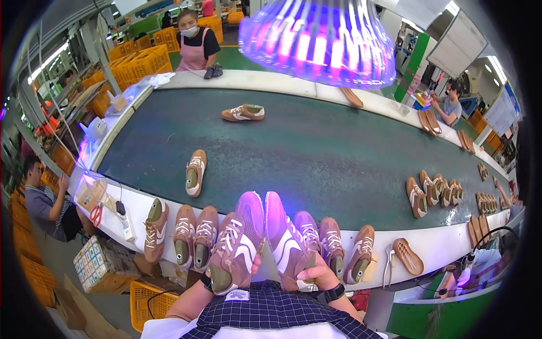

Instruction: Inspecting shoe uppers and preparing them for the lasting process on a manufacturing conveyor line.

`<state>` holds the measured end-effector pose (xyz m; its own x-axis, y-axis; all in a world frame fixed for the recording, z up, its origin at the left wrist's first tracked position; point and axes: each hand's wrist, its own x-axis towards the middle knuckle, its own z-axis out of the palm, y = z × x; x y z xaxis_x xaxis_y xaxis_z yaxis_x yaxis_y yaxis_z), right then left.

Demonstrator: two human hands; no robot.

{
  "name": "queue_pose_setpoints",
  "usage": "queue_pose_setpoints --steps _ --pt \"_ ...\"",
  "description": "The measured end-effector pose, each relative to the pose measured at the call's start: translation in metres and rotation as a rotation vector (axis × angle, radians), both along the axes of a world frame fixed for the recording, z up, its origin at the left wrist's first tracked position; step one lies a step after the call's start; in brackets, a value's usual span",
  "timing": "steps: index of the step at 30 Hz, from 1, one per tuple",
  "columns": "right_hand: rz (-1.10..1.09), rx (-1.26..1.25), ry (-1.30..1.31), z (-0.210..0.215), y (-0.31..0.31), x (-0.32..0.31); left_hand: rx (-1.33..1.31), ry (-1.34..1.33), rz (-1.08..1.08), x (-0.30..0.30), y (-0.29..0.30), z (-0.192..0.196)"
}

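Upright in front of my body, toes pointing away, are two brown sneakers with white laces and white side stripes. My left hand [257, 264] grips the left sneaker [230, 251]; most of that hand is hidden behind the shoe. Closed round the heel part of the right sneaker [287, 248] is my right hand [322, 273], its thumb showing on the side. The two toes nearly meet and glow purple below a lit purple lamp [316, 51]. Similar sneakers stand on the white ledge to either side, among them one at the left [156, 231] and one at the right [361, 254].
A dark green conveyor belt [316, 158] carries a nearer sneaker [195, 172], a farther sneaker [244, 113] and several more at right. Pincers [388, 265], a loose sole [407, 257] and red scissors [96, 214] lie on the near ledge. A masked person [195, 48] stands across the belt.
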<state>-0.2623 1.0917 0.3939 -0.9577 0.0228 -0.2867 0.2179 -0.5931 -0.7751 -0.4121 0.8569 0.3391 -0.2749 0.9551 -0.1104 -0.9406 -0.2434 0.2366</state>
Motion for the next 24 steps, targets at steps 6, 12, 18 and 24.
queue_pose_setpoints --steps 6,12,18,24 --pt "0.001 0.158 0.076 0.011 -0.008 -0.006 0.06 -0.113 -0.077 -0.012 -0.008 0.001" --pt "-0.289 0.246 0.234 0.011 -0.011 -0.026 0.161 0.125 -0.075 -0.038 0.017 -0.017" --pt "-0.347 -0.103 0.238 -0.011 -0.015 -0.049 -0.166 0.312 0.293 -0.036 0.054 0.012" --pt "-0.208 -0.477 0.144 -0.02 0.009 -0.046 -0.07 0.11 0.16 -0.039 0.062 0.025"
